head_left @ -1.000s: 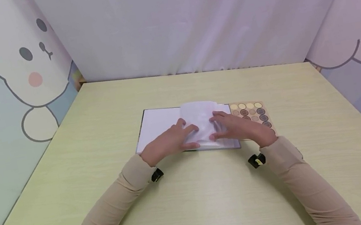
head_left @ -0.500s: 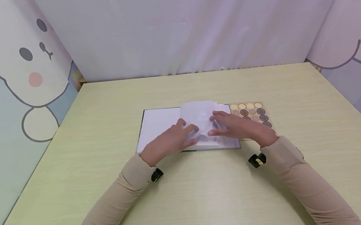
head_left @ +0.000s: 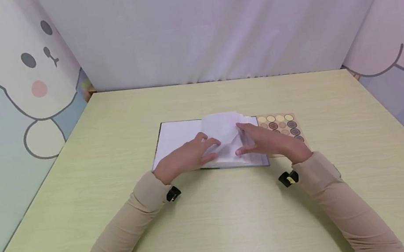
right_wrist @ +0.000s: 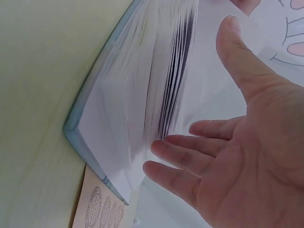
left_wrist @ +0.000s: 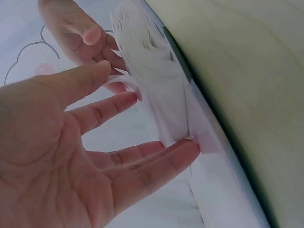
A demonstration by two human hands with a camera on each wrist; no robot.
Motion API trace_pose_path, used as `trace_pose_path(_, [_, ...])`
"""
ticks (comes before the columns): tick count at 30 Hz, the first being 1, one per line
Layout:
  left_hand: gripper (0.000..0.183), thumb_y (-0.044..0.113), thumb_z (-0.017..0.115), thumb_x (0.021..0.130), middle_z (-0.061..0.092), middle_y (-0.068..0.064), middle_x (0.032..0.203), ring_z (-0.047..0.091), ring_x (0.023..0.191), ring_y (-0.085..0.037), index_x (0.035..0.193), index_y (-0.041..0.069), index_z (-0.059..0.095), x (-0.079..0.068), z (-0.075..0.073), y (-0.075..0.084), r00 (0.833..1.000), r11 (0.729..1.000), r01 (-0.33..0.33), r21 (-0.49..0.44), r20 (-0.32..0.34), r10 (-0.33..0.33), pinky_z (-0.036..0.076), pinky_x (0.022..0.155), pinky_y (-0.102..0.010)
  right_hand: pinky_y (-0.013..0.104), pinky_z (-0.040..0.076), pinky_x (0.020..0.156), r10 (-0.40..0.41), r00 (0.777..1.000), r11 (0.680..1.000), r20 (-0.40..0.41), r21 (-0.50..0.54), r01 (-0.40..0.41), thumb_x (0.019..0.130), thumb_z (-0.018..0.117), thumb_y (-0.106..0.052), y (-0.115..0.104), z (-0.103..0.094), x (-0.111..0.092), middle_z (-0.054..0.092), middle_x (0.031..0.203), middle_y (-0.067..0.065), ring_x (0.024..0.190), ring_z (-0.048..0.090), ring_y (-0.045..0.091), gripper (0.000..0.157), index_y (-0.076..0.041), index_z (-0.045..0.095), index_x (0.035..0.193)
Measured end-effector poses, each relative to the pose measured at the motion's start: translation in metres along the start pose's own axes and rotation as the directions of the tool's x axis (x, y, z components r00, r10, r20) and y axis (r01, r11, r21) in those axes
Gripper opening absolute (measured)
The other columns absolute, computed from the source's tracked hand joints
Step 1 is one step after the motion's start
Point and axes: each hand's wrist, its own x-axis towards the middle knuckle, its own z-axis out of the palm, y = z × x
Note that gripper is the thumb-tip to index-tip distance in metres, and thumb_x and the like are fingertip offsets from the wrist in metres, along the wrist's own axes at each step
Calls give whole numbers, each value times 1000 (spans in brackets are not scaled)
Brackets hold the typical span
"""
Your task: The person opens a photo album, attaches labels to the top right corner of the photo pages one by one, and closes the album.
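Note:
A hardcover book lies spread on the table, its white pages standing up loosely around the middle. My left hand is at the left side of these pages. In the left wrist view its fingers are spread, fingertips touching the paper near the book's inner fold. From the right, my right hand reaches over the cover. Its fingers are fairly straight, with tips at the edges of the fanned pages, and the thumb stands apart. Neither hand visibly pinches a page.
Under the book's right side sticks out a tan sheet printed with rows of round coin-like shapes. The pale wooden table extends around the book. A light curtain hangs behind it, and cartoon-printed walls flank both sides.
My left hand has shifted slightly left. My right hand's fingers have moved a little at the pages, and a slanted crease now shows in the top page. The book stays in place.

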Motion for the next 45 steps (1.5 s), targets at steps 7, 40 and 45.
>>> trace_pose_path(7, [44,34,47,97,40,-15,135,58,103,-27,137,18,41,1,-5,-1,998,998,57,-36,40,-56,44,94,-42,49,21,112,22,1000,1000,5,-14,-22,82,68,-42,0,-1,1,17,152,22,140,18,35,100,5,9,147])
trace_pose_path(40, [82,31,53,95,29,-13,147,52,118,-30,149,27,-9,-14,-35,-1,993,986,108,-127,-36,-113,36,104,-43,51,24,110,25,999,994,32,-106,-22,85,65,-39,-1,0,1,18,151,24,137,23,40,80,3,29,143])
trace_pose_path(45, [77,25,49,96,25,-12,149,53,114,-28,150,16,-4,-16,-39,-2,990,985,121,-124,-64,-129,36,104,-41,50,24,110,21,999,993,33,-116,-17,86,64,-39,-1,0,0,18,151,24,137,23,41,80,3,29,143])
